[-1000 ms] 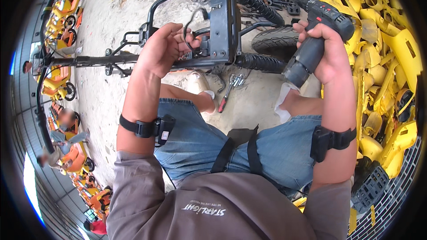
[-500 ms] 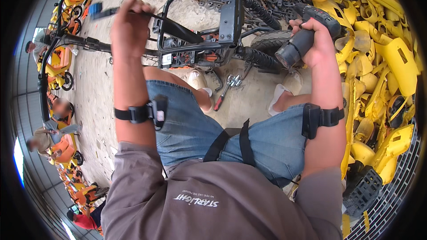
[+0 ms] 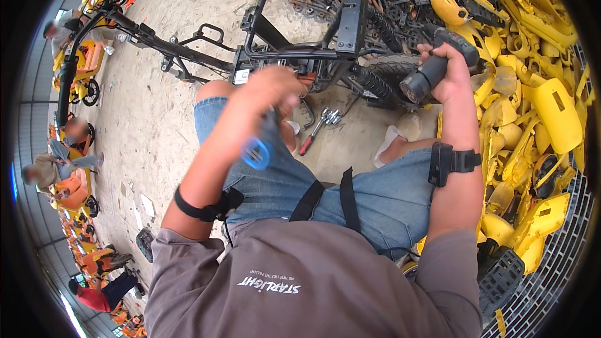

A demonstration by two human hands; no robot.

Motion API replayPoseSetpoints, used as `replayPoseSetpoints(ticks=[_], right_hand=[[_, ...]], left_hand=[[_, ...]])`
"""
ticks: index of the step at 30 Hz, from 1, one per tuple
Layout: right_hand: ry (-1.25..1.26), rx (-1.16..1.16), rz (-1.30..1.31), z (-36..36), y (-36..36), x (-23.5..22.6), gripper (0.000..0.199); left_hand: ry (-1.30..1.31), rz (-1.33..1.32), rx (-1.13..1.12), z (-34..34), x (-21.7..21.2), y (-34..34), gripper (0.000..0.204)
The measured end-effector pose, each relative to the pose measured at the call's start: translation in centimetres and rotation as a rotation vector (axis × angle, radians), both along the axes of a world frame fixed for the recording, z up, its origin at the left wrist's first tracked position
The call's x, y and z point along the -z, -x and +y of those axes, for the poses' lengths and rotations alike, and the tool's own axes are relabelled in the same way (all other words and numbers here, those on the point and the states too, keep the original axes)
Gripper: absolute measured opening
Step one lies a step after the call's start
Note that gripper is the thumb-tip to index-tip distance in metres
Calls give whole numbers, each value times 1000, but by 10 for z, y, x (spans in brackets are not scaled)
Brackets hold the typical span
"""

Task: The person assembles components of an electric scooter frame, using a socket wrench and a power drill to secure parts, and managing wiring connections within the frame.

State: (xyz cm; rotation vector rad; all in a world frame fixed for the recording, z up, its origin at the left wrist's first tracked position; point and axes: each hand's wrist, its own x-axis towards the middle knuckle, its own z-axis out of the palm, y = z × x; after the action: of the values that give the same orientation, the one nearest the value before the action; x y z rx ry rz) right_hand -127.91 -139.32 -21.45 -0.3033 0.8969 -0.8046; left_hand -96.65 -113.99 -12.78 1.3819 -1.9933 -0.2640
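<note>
My left hand, smeared by motion, is closed around a dark, slim piece with a round blue end; its kind is too blurred to tell. The piece hangs over my left thigh, its blue end toward me. In my right hand is a black cordless drill, held up beside the rear wheel. The black vehicle frame stands before me, with a looped tube and a rear shock absorber. A ratchet wrench with a red handle lies on the floor between my feet.
Yellow plastic body panels are heaped on the right. Behind the frame lies a pile of dark metal parts. Handlebars reach out at the left. Other people sit and stand along the row of orange vehicles.
My left hand has swung down and toward me from above the frame, bringing the blue-ended piece over my thigh. My right hand still holds the drill, nearly unmoved.
</note>
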Motion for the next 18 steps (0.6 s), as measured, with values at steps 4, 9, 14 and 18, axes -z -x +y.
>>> replayPoseSetpoints(ticks=[4, 9, 14, 18], right_hand=[[43, 43, 69, 12, 2, 2, 28], [18, 50, 116, 22, 5, 4, 28], [-35, 47, 71, 24, 7, 5, 29], [7, 87, 115, 19, 2, 6, 24]], left_hand=[[-287, -468, 159, 15, 84, -3, 26], [-344, -710, -183, -15, 162, -23, 29], [-742, -454, -622, -36, 142, 2, 38], [-910, -402, -638, -26, 113, 28, 43]])
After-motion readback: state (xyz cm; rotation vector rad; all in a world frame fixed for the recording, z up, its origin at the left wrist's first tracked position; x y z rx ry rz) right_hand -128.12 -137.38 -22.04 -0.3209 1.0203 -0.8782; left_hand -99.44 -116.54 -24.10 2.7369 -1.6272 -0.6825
